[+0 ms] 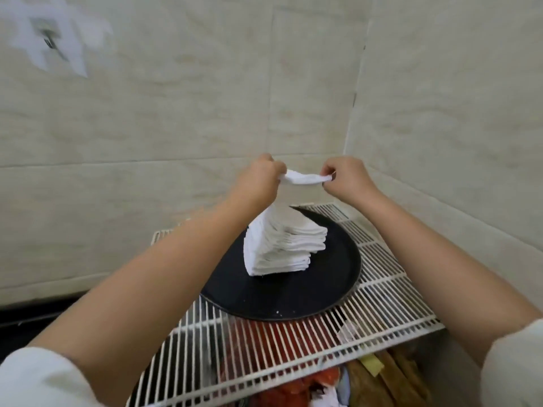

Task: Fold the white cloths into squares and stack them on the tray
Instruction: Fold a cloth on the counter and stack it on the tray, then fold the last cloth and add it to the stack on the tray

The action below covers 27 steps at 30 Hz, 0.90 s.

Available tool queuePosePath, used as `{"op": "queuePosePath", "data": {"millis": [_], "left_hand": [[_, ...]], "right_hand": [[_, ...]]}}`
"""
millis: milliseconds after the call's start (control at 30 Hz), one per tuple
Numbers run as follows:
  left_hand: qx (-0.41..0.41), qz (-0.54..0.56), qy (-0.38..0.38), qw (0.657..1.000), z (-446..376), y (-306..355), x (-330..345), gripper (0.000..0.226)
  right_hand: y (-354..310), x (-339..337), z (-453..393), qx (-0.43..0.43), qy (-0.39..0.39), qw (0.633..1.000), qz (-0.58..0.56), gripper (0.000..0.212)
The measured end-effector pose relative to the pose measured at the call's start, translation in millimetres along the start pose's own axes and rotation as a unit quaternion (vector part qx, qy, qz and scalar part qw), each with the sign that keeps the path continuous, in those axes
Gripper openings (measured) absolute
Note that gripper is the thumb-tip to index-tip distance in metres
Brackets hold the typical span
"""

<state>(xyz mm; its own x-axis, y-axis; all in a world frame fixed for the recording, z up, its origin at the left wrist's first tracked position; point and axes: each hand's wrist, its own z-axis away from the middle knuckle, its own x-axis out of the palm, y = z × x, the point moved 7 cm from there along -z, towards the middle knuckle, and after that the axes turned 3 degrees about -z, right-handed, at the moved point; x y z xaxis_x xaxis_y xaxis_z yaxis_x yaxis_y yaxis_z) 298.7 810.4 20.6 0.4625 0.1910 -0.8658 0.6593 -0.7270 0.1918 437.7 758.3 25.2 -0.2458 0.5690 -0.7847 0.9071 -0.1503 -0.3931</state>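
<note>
A small folded white cloth (304, 179) is held stretched in the air between the left hand (258, 179) and the right hand (343, 177), each end being pinched in closed fingers, directly above a tall, slightly twisted stack of folded cloths (285, 245). The stack is set on a round black tray (293, 301), which is placed on a white wire rack (382, 304) in a corner of pale tiled walls (176, 127). Red and brown items are seen dimly beneath the rack.

Soft, even light fills the corner, with no harsh shadows. The paper (55, 39) on the wall (176, 113) is blurred, and the edges bow outward.
</note>
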Motion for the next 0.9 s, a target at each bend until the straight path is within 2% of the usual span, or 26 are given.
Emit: {"op": "queuePosePath", "data": {"millis": [100, 167, 333, 467, 567, 633, 733, 900], "left_hand": [[-0.004, -0.065, -0.108, 0.992, 23, 0, 43, 0.034], [-0.003, -0.09, -0.14, 0.986, 36, 3, 57, 0.035], [-0.014, -0.125, -0.117, 0.985, 41, 14, 54, 0.035], [-0.024, -0.141, -0.143, 0.979, 48, 19, 61, 0.033], [-0.052, -0.15, -0.133, 0.978, 63, 16, 58, 0.033], [-0.083, -0.141, -0.115, 0.98, 83, 6, 45, 0.036], [-0.128, -0.149, -0.08, 0.977, 129, -21, 6, 0.035], [-0.239, -0.219, -0.07, 0.943, 260, -96, -83, 0.032]], "right_hand": [[31, 51, 24, -0.027, -0.104, 0.994, 0.009, 0.019], [42, 67, 38, -0.047, -0.134, 0.99, -0.009, 0.02], [51, 72, 46, -0.062, -0.122, 0.989, -0.048, 0.022], [62, 76, 48, -0.042, -0.125, 0.99, -0.05, 0.022], [58, 79, 53, -0.041, -0.155, 0.987, -0.01, 0.025], [45, 75, 62, -0.051, -0.169, 0.983, 0.042, 0.036], [6, 64, 83, -0.074, -0.134, 0.982, 0.107, 0.045], [-135, 72, 144, -0.188, -0.136, 0.97, 0.064, 0.044]]}}
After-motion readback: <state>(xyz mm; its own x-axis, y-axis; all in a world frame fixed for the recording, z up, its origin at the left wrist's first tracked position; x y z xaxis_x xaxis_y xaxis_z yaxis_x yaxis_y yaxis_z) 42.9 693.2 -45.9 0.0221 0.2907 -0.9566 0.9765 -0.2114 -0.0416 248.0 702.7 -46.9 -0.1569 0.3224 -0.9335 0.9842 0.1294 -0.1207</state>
